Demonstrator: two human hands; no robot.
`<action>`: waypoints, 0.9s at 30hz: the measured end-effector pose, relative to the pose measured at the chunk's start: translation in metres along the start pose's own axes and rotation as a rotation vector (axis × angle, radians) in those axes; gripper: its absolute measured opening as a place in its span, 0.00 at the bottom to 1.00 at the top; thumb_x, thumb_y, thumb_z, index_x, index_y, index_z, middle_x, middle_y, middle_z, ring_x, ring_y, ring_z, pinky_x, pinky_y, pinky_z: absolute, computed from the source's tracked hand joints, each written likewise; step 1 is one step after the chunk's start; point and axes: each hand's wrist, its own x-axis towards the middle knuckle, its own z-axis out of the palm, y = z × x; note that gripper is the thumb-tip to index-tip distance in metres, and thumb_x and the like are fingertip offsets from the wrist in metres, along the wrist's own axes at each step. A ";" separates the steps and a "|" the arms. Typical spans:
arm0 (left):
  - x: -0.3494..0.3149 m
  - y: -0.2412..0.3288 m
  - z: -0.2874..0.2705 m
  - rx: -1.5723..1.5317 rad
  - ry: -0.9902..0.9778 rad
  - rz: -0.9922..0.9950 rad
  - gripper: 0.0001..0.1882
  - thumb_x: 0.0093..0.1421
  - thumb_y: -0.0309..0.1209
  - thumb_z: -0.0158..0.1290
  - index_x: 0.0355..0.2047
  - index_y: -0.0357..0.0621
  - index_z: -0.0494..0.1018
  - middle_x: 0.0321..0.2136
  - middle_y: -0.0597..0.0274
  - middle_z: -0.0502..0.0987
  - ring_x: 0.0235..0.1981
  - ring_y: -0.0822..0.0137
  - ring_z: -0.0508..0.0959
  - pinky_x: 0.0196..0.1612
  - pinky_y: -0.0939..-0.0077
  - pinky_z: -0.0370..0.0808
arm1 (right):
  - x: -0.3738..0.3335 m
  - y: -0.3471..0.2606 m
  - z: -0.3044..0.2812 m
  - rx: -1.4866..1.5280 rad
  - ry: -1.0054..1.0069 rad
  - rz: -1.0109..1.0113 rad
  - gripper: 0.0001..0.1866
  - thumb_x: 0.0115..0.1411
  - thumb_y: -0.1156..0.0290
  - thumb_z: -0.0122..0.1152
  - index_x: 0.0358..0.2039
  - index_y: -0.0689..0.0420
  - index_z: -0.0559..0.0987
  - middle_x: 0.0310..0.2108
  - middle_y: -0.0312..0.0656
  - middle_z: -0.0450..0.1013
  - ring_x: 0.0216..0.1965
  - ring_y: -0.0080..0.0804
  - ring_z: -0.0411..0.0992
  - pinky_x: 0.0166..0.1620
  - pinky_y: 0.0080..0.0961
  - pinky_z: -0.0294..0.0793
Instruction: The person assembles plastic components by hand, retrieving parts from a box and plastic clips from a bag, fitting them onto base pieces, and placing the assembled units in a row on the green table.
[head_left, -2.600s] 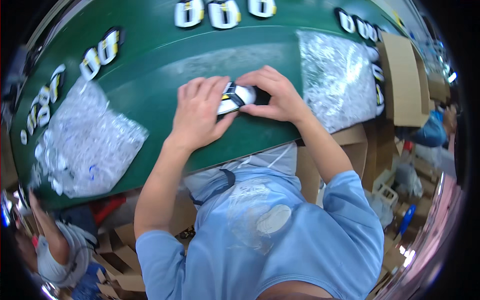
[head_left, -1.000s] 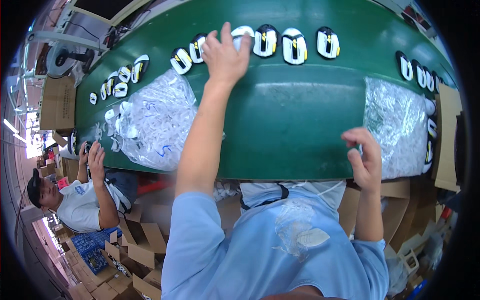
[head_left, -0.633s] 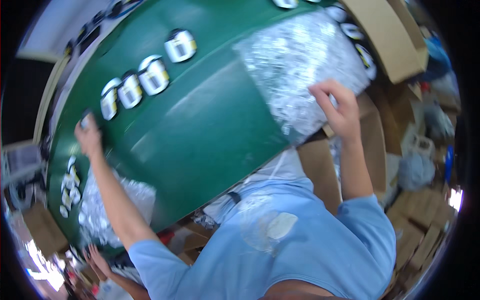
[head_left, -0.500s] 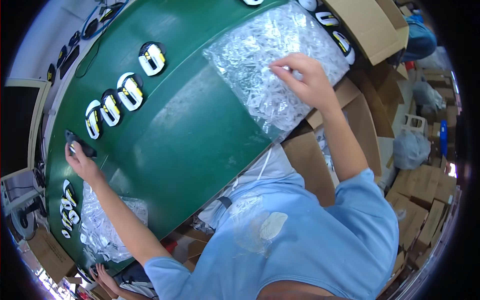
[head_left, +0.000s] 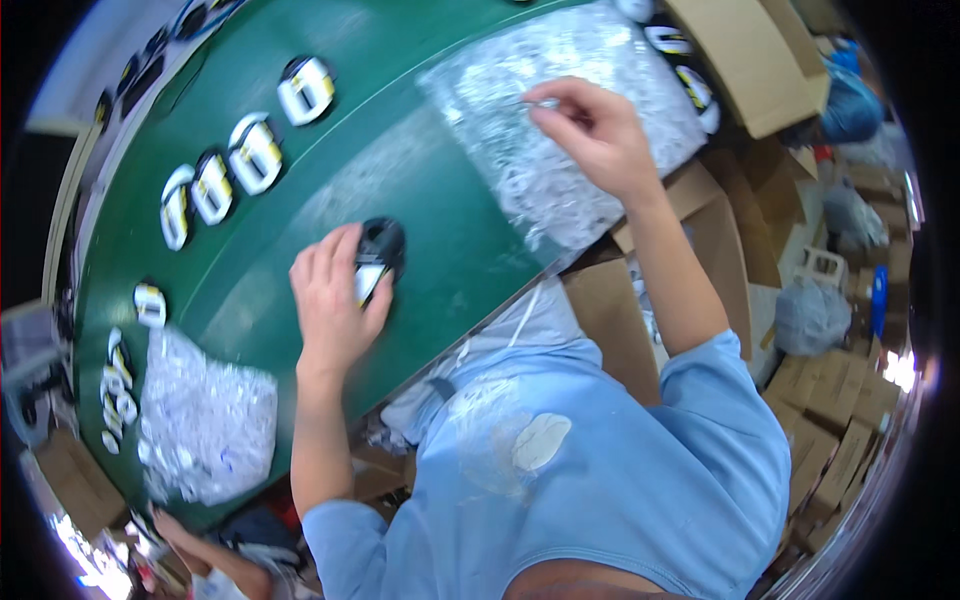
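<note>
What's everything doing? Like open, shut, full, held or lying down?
Left hand: closed on the dark-and-white piece.
Dark-and-white piece: held, partly covered.
Right hand: fingers bent over the right bag; can't tell if holding anything.
Right bag: lying, filled.
Left bag: lying, filled.
Row of four pieces: lying on the green table.
Cardboard box: open.

Factory workshop, we judge: 1 long green worktable, centre; 4 alike black, white and yellow moulded parts, in a row, upper left; 1 clear plastic bag full of small pieces, lower left; 1 similar bag, upper right; brown cartons, piled at lower right; 1 co-worker's arm at the worktable's edge, lower left.
</note>
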 end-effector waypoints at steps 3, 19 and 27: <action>0.002 -0.003 0.009 -0.016 0.053 0.006 0.39 0.57 0.32 0.68 0.67 0.35 0.69 0.60 0.45 0.77 0.57 0.42 0.74 0.64 0.50 0.68 | -0.018 -0.034 0.048 0.377 -0.014 -0.010 0.12 0.61 0.71 0.76 0.45 0.56 0.89 0.34 0.28 0.83 0.30 0.14 0.71 0.30 0.16 0.68; -0.004 0.000 0.017 -0.074 0.190 0.010 0.25 0.53 0.29 0.73 0.53 0.51 0.84 0.60 0.47 0.77 0.55 0.44 0.78 0.58 0.51 0.77 | 0.029 -0.010 0.141 -0.025 -0.383 -0.527 0.13 0.61 0.69 0.74 0.47 0.54 0.88 0.45 0.39 0.86 0.44 0.41 0.80 0.51 0.38 0.80; -0.004 -0.001 0.017 -0.049 0.195 0.018 0.28 0.53 0.29 0.73 0.56 0.49 0.82 0.59 0.48 0.79 0.55 0.45 0.80 0.57 0.53 0.78 | 0.024 -0.019 0.128 -0.195 -0.461 -0.575 0.26 0.58 0.60 0.79 0.56 0.53 0.88 0.53 0.38 0.85 0.46 0.41 0.78 0.54 0.37 0.81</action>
